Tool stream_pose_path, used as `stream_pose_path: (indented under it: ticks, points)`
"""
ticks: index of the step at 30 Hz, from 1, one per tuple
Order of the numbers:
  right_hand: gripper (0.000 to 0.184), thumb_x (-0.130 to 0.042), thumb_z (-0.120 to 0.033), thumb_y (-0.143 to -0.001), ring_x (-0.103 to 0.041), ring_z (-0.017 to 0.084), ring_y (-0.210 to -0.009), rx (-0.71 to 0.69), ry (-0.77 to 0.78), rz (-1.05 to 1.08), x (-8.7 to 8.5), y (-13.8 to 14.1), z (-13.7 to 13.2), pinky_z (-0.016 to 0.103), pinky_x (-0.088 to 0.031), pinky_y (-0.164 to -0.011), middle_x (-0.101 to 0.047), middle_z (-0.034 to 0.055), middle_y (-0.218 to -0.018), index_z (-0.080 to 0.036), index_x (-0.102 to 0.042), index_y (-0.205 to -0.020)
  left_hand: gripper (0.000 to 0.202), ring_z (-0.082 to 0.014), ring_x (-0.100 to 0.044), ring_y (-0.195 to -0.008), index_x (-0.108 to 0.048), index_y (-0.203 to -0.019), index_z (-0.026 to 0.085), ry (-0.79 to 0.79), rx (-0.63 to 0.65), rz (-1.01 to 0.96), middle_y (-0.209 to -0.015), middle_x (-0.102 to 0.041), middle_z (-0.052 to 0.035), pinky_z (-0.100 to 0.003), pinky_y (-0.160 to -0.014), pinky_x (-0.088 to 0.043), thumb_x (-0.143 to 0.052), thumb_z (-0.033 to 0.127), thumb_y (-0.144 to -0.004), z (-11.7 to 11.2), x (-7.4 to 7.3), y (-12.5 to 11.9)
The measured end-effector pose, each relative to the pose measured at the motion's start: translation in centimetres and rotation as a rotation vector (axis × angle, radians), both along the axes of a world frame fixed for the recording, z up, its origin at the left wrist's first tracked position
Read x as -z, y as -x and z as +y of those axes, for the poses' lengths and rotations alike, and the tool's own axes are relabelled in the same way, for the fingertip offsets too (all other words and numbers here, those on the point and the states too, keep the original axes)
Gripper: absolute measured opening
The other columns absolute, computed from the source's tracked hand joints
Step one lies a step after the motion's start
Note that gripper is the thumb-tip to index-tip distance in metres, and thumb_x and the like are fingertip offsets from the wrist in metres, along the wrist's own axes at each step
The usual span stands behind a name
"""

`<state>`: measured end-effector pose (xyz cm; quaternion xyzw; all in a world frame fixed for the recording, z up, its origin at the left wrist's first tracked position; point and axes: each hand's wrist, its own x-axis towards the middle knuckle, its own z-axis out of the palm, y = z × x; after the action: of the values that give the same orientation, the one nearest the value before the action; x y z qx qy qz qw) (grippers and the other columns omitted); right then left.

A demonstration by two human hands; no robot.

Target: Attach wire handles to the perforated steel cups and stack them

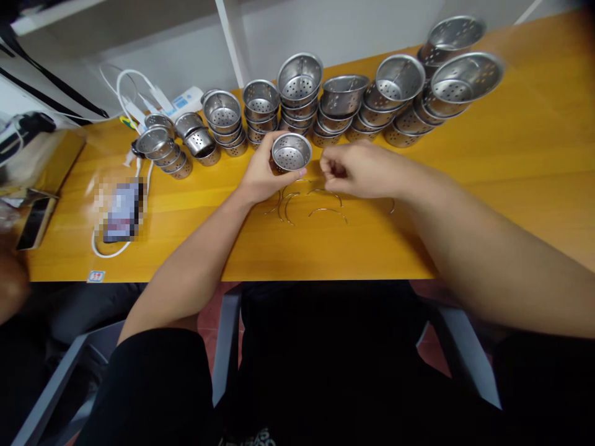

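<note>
Counter (325, 254) bearing cup stacks (300, 83) beyond the left hand (261, 170); loose wires (328, 209) remaining nearer.
It's gripping a perforated cup (291, 153); right hand (356, 167) curling, contents unclear.

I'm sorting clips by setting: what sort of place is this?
Probably a small workshop or assembly room, though it can't be said for sure. Stacks of perforated metal cups line the wooden table, loose curved wires lie on it, and another person shows at the left edge.

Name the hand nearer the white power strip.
Left. The left hand holds a perforated cup right of the power strip; the right hand is farther right, past the cup.
</note>
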<state>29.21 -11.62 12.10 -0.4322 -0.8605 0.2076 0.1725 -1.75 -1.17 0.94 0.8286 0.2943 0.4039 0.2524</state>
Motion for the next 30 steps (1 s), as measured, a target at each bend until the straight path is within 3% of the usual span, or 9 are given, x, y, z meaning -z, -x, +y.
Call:
stream_pose_path:
  ticks: [4,7,12,18,21,26,30]
  points:
    - [0.013,-0.081,-0.018,-0.104,-0.077,0.029,-0.085,0.015,-0.041,0.167,0.3,-1.1,0.4,0.047,-0.063,-0.089,-0.084,0.0070,-0.096,-0.027,-0.074,-0.108,0.113,-0.0388,-0.079,-0.164,-0.055,-0.174,0.030,-0.018,0.037,-0.042,-0.172,-0.073,-0.0151,-0.061,-0.145,-0.066,-0.096,0.100,-0.095,0.9,0.8,0.1]
    - [0.003,-0.083,-0.030,-0.116,-0.081,0.033,-0.095,0.047,-0.115,0.265,0.6,-1.5,0.7,0.053,-0.069,-0.098,-0.087,0.0103,-0.107,-0.029,-0.081,-0.117,0.108,-0.0382,-0.078,-0.165,-0.054,-0.177,0.030,-0.023,0.057,-0.056,-0.175,-0.072,-0.0159,-0.061,-0.147,-0.065,-0.097,0.092,-0.100,1.2,1.1,0.3]
    - [0.021,-0.087,-0.052,-0.124,-0.083,0.038,-0.107,0.131,-0.235,0.343,0.9,-1.7,1.0,0.058,-0.067,-0.107,-0.087,0.0153,-0.118,-0.032,-0.083,-0.117,0.104,-0.0376,-0.079,-0.165,-0.050,-0.180,0.032,-0.011,0.093,-0.081,-0.178,-0.069,-0.0160,-0.061,-0.146,-0.066,-0.097,0.084,-0.103,1.7,1.5,0.4]
    - [0.042,-0.087,-0.072,-0.123,-0.066,0.026,-0.081,0.176,-0.192,0.460,2.3,-1.4,1.7,0.048,-0.056,-0.077,-0.080,0.0106,-0.099,-0.031,-0.081,-0.116,0.110,-0.0349,-0.081,-0.159,-0.046,-0.181,0.034,0.001,0.102,-0.122,-0.174,-0.068,-0.0142,-0.060,-0.142,-0.068,-0.097,0.088,-0.101,2.0,2.1,0.2]
    - [0.050,-0.089,-0.081,-0.121,-0.057,0.023,-0.074,0.177,-0.144,0.513,3.1,-1.5,2.2,0.046,-0.051,-0.071,-0.074,0.0072,-0.090,-0.032,-0.081,-0.115,0.111,-0.0352,-0.081,-0.159,-0.049,-0.180,0.034,-0.002,0.124,-0.137,-0.174,-0.069,-0.0136,-0.058,-0.141,-0.069,-0.098,0.091,-0.098,1.9,1.7,0.1]
    - [0.050,-0.102,-0.076,-0.115,-0.054,0.022,-0.069,0.190,-0.114,0.625,3.7,-1.6,2.8,0.045,-0.047,-0.067,-0.068,0.0028,-0.078,-0.033,-0.078,-0.108,0.113,-0.0388,-0.078,-0.167,-0.052,-0.182,0.035,-0.007,0.171,-0.154,-0.178,-0.069,-0.0141,-0.061,-0.145,-0.067,-0.097,0.095,-0.097,1.8,1.1,0.2]
    - [0.055,-0.108,-0.075,-0.110,-0.046,0.017,-0.061,0.189,-0.112,0.694,3.9,-1.4,3.1,0.043,-0.038,-0.061,-0.063,0.0000,-0.072,-0.030,-0.077,-0.101,0.116,-0.0403,-0.075,-0.171,-0.050,-0.185,0.034,0.025,0.196,-0.150,-0.179,-0.067,-0.0153,-0.067,-0.149,-0.063,-0.095,0.096,-0.098,2.1,1.4,0.5]
